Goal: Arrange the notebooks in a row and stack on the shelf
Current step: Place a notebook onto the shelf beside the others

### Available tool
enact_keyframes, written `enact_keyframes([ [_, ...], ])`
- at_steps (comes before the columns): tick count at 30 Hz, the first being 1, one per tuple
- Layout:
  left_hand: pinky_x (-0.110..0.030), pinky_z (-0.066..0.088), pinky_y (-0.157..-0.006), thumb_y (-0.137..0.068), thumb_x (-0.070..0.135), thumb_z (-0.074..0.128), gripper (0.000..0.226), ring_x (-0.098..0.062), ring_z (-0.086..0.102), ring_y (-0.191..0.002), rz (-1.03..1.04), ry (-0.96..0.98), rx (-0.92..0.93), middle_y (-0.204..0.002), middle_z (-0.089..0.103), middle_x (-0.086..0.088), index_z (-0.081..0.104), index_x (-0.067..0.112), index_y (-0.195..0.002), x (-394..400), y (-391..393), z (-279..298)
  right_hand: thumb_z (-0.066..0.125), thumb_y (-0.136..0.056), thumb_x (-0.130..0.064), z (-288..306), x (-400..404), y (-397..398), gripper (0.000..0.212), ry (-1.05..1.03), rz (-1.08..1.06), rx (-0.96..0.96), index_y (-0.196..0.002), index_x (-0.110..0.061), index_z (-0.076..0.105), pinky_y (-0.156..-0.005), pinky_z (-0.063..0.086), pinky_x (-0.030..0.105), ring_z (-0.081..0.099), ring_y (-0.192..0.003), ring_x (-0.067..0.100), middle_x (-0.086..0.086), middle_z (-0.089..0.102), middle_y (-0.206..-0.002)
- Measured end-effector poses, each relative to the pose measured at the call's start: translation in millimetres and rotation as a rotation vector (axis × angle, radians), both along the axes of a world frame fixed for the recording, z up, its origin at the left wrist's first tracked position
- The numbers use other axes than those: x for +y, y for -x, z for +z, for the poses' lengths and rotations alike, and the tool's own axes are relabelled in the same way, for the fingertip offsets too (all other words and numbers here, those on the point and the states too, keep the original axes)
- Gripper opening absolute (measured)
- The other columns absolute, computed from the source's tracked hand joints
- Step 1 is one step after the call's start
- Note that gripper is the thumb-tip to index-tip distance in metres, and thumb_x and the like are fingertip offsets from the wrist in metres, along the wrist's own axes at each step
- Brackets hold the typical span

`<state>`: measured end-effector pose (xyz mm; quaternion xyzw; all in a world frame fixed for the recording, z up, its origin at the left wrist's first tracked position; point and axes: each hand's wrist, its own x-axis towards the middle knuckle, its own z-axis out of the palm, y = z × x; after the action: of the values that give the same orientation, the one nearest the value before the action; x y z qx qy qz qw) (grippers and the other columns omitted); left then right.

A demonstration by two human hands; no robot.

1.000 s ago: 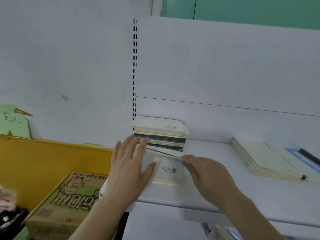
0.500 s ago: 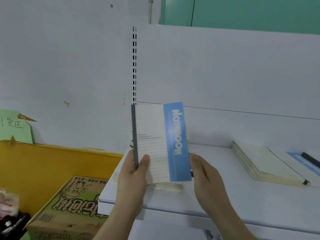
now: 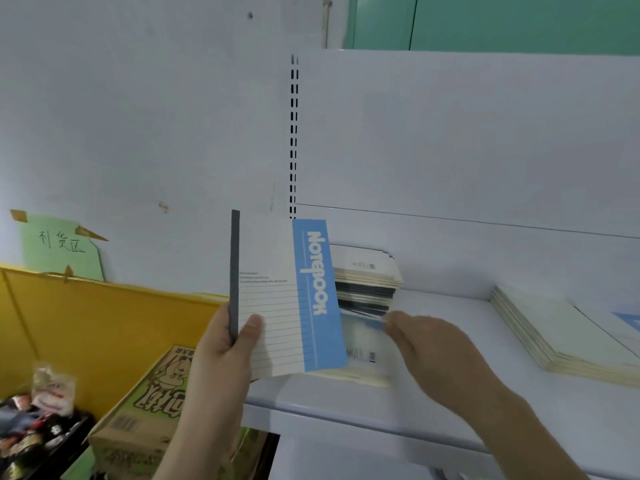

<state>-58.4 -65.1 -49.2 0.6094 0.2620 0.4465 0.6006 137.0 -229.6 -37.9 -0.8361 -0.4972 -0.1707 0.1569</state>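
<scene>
While the left hand (image 3: 225,344) holds one notebook (image 3: 287,296) upright above the front edge of the white shelf (image 3: 398,407), its thumb lies across the lined cover and its fingers are curled behind the dark grey spine, so the book is pinched near its lower left corner. The forearm rises from below, almost straight up. The right hand (image 3: 429,355) reaches in from the lower right, palm down, its fingertips touching the near edge of a low pile of notebooks (image 3: 360,355) lying flat on the shelf; it is blurred, and I cannot tell whether the fingers grip the top book or only rest on it.

Behind that low pile, against the white back panel (image 3: 450,140), stands a taller stack of notebooks (image 3: 367,278) with cream and dark edges. The upright notebook hides the left part of both piles. Farther right on the shelf, well apart, lies another flat stack of cream notebooks (image 3: 557,334), cut off by the frame's edge. A slotted upright rail (image 3: 293,133) runs up the panel.

Left of the shelf and lower sits a yellow bin (image 3: 86,327), with a printed green and brown cardboard box (image 3: 149,410) before it and jumbled packets (image 3: 38,410) at the far left.

A blue band on the held cover reads "Notebook" in white, running sideways. Small print above the ruled lines is too small to read. A green paper sign (image 3: 62,251) taped to the wall bears handwritten characters.
</scene>
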Motion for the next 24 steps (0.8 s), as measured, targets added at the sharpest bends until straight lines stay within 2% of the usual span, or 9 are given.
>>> enact_keyframes([
  [2,-0.041,0.056,-0.086,-0.101,0.023,0.052,0.021,-0.003,0.069,-0.088,0.016,-0.005,-0.013,-0.102,0.073,0.016,0.063,0.037,-0.112,1,3,1,0.019,-0.096,-0.049,17,-9,-5,0.041,-0.163,-0.064,-0.03,-0.103,-0.029,0.054,-0.059,0.046,0.035,0.055,-0.059,0.017,-0.004,0.058,-0.066],
  [4,-0.043,0.056,-0.088,-0.101,0.022,0.052,0.021,-0.003,0.069,-0.088,0.011,0.0,-0.013,-0.101,0.073,0.017,0.063,0.036,-0.111,1,3,2,0.028,-0.098,-0.045,29,-20,-2,0.033,-0.426,-0.09,0.121,-0.096,-0.028,0.056,-0.054,0.041,0.028,0.052,-0.056,0.012,-0.002,0.058,-0.064],
  [6,-0.045,0.056,-0.089,-0.101,0.021,0.052,0.021,-0.004,0.069,-0.089,-0.005,0.017,-0.008,-0.101,0.073,0.016,0.063,0.037,-0.11,-3,-2,2,0.038,-0.1,-0.035,32,-24,7,0.029,-0.725,-0.097,0.36,-0.085,-0.023,0.059,-0.054,0.043,0.021,0.055,-0.064,0.012,-0.001,0.061,-0.068],
  [9,-0.049,0.054,-0.092,-0.101,0.025,0.053,0.02,-0.011,0.07,-0.096,-0.081,0.066,-0.018,-0.103,0.074,0.013,0.065,0.039,-0.108,-17,-13,2,0.049,-0.099,-0.023,18,-15,29,0.025,-1.074,-0.077,0.824,-0.083,-0.016,0.067,-0.064,0.055,0.028,0.062,-0.073,0.011,-0.008,0.068,-0.076],
  [11,-0.052,0.053,-0.093,-0.102,0.029,0.051,0.019,-0.017,0.07,-0.099,-0.134,0.108,-0.044,-0.103,0.074,0.009,0.067,0.039,-0.105,-29,-22,2,0.048,-0.1,-0.023,-3,-6,44,0.027,-1.065,-0.163,0.849,-0.082,-0.014,0.067,-0.07,0.057,0.036,0.064,-0.078,0.017,-0.008,0.069,-0.077],
  [15,-0.048,0.055,-0.089,-0.098,0.036,0.055,0.012,-0.016,0.071,-0.096,-0.169,0.12,-0.092,-0.098,0.075,0.008,0.066,0.036,-0.101,-52,-39,-2,0.047,-0.099,-0.029,-37,1,62,0.028,-1.051,-0.31,0.811,-0.076,-0.027,0.064,-0.078,0.055,0.049,0.063,-0.073,0.007,-0.018,0.068,-0.076],
  [19,-0.055,0.053,-0.092,-0.099,0.019,0.055,0.024,-0.023,0.068,-0.101,-0.285,0.098,-0.08,-0.101,0.074,0.003,0.064,0.041,-0.098,-71,-54,-12,0.048,-0.099,-0.024,-33,-21,72,0.022,-1.05,-0.263,0.904,-0.094,-0.034,0.067,-0.057,0.056,0.039,0.065,-0.056,0.019,-0.003,0.07,-0.068],
  [22,-0.057,0.048,-0.099,-0.1,0.015,0.053,0.032,-0.026,0.065,-0.111,-0.474,0.111,-0.064,-0.111,0.072,0.003,0.064,0.043,-0.111,-88,-66,-20,0.052,-0.097,-0.021,-29,-58,65,0.021,-1.062,-0.32,0.876,-0.107,-0.034,0.065,-0.047,0.051,0.026,0.064,-0.052,0.016,-0.001,0.07,-0.071],
  [24,-0.059,0.052,-0.091,-0.1,0.013,0.052,0.037,-0.03,0.067,-0.109,-0.642,0.157,-0.04,-0.116,0.071,0.004,0.06,0.043,-0.12,-105,-77,-23,0.053,-0.096,-0.024,-31,-88,59,0.024,-1.032,-0.391,0.842,-0.113,-0.036,0.064,-0.046,0.048,0.018,0.061,-0.052,0.009,-0.001,0.07,-0.076],
])
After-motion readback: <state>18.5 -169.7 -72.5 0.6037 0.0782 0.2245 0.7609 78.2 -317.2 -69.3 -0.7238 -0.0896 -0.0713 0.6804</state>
